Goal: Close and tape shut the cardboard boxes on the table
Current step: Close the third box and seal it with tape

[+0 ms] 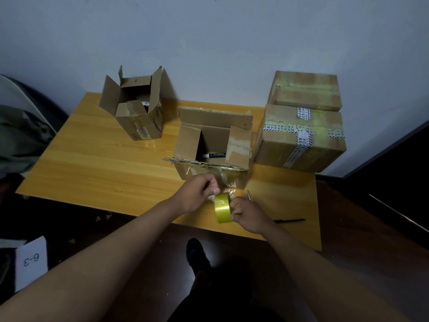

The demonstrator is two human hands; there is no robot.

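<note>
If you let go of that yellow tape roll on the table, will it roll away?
Probably, if it lands on its edge: the tape roll is round and the table looks smooth and glossy. Laid flat it should stay. It seems light, since the right hand holds it by the fingertips.

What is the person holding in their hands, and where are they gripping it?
A roll of yellow tape. The right hand grips the roll by its side; the left hand pinches at its top edge, seemingly the loose tape end.
</note>
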